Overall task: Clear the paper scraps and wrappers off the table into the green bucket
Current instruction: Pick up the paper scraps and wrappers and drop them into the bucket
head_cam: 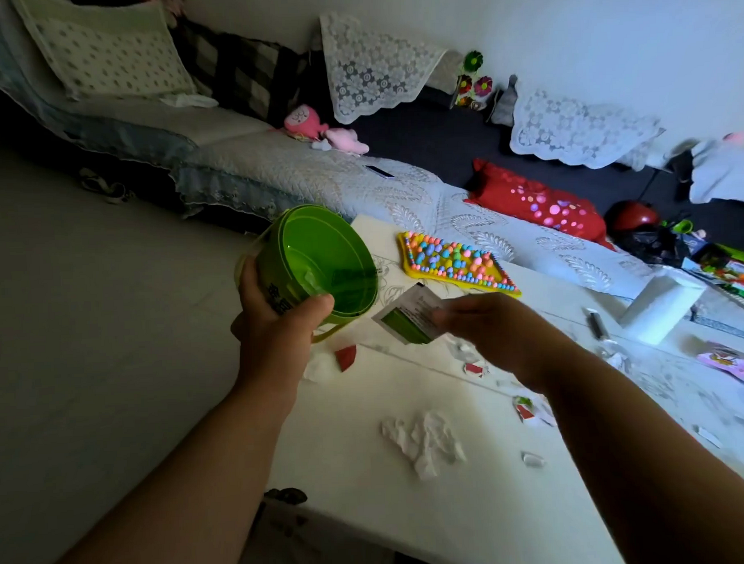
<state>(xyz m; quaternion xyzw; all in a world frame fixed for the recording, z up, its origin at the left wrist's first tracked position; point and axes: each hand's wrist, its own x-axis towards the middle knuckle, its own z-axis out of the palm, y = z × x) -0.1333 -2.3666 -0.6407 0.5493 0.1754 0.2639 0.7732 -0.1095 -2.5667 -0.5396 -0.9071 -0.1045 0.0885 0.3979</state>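
Note:
My left hand (pixel 278 324) grips the green bucket (pixel 318 263) by its wall, tilted with the mouth toward me, at the white table's (pixel 372 516) left edge. My right hand (pixel 487 323) pinches a green-and-white wrapper (pixel 406 316) just right of the bucket's rim. On the table lie a crumpled white tissue (pixel 424 441), a red scrap (pixel 346 357) under the bucket, small red-and-white scraps (pixel 474 369) and another torn scrap (pixel 527 409) by my right forearm.
A yellow mat with coloured beads (pixel 454 259) lies on a drawing sheet at the table's far side. A white block (pixel 657 307), a dark pen (pixel 596 323) and a pink packet (pixel 732 362) sit to the right. A sofa runs behind the table.

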